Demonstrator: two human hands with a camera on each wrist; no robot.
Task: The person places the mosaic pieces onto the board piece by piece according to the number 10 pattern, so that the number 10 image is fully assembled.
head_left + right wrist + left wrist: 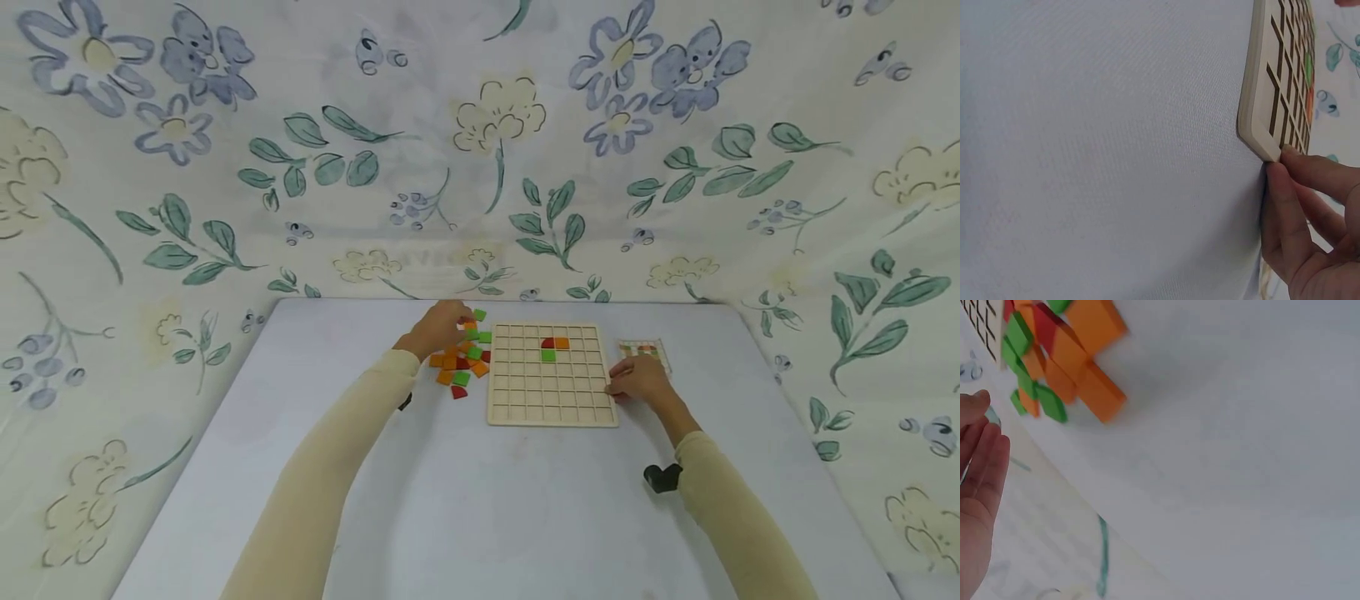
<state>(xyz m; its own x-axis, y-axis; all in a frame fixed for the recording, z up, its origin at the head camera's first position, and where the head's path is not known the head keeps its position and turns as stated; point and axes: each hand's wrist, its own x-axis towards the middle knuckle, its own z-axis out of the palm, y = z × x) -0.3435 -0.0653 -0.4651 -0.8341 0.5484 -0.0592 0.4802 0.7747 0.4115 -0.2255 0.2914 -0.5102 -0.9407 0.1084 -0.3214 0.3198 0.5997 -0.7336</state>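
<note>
Pinched the board (552, 383), near the far edge of the tabletop (495, 517), by its right side with the right hand (639, 380); held the left hand (438, 328) near the tiles (450, 363) with fingers (1001, 454) loosely parted.

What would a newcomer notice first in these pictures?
Probably the bright loose tiles, orange, green and red, near the left hand and left of the grid board. Next, three coloured tiles sit in the board's upper part, while the right hand touches its right edge. Blue flowers mark the backdrop's top.
</note>
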